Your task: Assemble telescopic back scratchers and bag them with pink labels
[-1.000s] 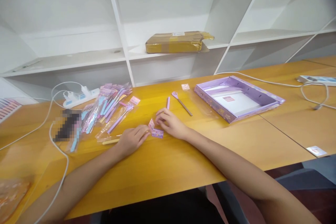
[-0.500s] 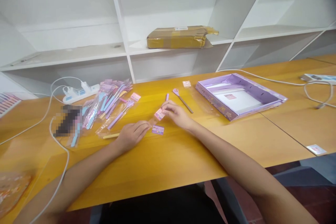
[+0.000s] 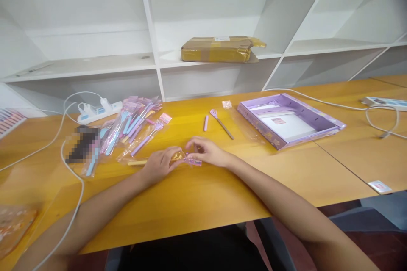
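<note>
My left hand (image 3: 161, 164) is closed on a clear plastic wrapper (image 3: 178, 156) near the middle of the table. Facing it, my right hand (image 3: 205, 151) has its thumb and fingers closed at the wrapper's right end. A small purple printed card (image 3: 194, 162) lies at the right fingertips; whether they grip it is unclear. A yellow stick (image 3: 137, 163) shows left of my left hand. Beyond the hands lie a short purple tube (image 3: 206, 123) and a fork-ended tool (image 3: 224, 127) with purple prongs and a metal shaft.
Wrapped colourful tools (image 3: 127, 123) are heaped at the left, by a white power strip (image 3: 100, 113) and cables. A purple tray box (image 3: 280, 135) stands at the right. Behind, a taped cardboard box (image 3: 219, 49) sits on the white shelf (image 3: 117, 64).
My right hand has come down toward the purple card, uncovering the short purple tube. The pink card that was between the hands no longer shows there. The view has shifted slightly.
</note>
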Demonstrator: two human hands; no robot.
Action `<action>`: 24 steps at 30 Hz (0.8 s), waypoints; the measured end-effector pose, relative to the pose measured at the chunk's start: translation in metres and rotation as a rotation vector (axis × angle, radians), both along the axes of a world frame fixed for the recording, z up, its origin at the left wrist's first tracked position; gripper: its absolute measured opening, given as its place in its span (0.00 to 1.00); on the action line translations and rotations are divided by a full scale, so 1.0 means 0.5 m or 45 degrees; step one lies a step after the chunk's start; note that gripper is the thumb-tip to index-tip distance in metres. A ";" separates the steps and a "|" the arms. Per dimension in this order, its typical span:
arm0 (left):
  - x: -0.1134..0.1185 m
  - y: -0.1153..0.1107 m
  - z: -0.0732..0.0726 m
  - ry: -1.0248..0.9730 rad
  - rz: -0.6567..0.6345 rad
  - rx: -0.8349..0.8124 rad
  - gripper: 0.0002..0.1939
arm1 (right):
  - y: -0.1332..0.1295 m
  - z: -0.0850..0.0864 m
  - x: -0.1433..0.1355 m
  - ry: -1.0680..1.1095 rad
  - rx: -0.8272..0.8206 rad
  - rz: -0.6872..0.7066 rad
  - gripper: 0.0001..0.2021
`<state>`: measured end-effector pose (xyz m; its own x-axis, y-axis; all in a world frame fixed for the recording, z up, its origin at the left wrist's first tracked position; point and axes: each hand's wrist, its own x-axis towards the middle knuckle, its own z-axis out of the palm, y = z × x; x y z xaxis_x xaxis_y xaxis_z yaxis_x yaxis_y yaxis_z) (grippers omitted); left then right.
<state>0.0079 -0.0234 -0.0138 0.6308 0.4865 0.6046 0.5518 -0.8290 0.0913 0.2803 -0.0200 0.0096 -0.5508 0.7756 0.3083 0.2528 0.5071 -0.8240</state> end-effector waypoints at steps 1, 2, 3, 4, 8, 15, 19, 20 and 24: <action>0.001 0.000 0.000 -0.009 -0.015 0.018 0.22 | -0.007 0.008 -0.003 -0.010 -0.002 0.060 0.19; 0.002 -0.001 0.001 -0.022 -0.022 0.038 0.22 | -0.013 0.016 -0.005 -0.028 0.014 0.120 0.21; 0.003 -0.002 0.002 -0.037 -0.025 0.056 0.23 | -0.019 0.023 -0.006 -0.052 0.047 0.171 0.26; 0.003 -0.004 0.005 -0.054 -0.023 0.067 0.23 | -0.024 0.028 -0.007 -0.075 0.090 0.198 0.30; 0.005 -0.017 0.029 -0.052 -0.086 -0.008 0.27 | -0.027 0.028 -0.010 -0.096 0.167 0.102 0.14; -0.008 0.001 0.055 0.117 0.172 -0.213 0.22 | -0.012 0.043 0.009 0.547 0.184 -0.609 0.16; -0.013 0.019 0.048 0.057 0.199 -0.431 0.12 | 0.004 0.067 0.040 0.840 0.258 -0.830 0.15; -0.013 0.021 0.046 0.046 0.184 -0.497 0.11 | 0.009 0.069 0.045 0.930 0.272 -0.874 0.15; -0.012 0.028 0.038 0.011 0.054 -0.721 0.12 | 0.024 0.058 0.046 0.912 0.081 -0.652 0.18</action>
<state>0.0019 -0.0096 0.0051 0.6075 0.7582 0.2369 0.5861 -0.6291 0.5105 0.3031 -0.0082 0.0387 0.2022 0.8436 0.4974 -0.1048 0.5236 -0.8455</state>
